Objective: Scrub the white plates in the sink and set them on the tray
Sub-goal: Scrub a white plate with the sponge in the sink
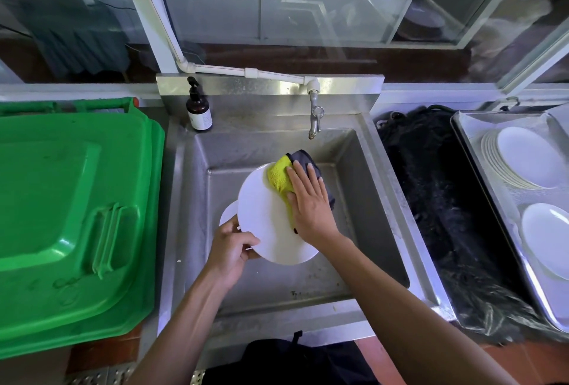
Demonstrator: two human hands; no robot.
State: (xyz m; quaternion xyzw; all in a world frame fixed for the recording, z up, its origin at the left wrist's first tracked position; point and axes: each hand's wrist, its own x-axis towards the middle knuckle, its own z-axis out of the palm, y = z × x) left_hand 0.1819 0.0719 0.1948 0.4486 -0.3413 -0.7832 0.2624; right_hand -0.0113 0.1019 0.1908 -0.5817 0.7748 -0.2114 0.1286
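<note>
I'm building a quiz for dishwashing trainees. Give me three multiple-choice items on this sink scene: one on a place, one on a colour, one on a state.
1. Where is the brown bottle?
A. sink's back-left corner
B. on the tray
C. on the bin lid

2. What colour is the bin lid?
A. blue
B. green
C. red

3. What is the right hand doing?
A. hanging idle
B. turning the tap
C. pressing a cloth on the plate

Key: A, it stands behind the basin, left of the tap; B, plainly green; C, flat fingers hold the yellow cloth against the white plate that the left hand grips.
</note>
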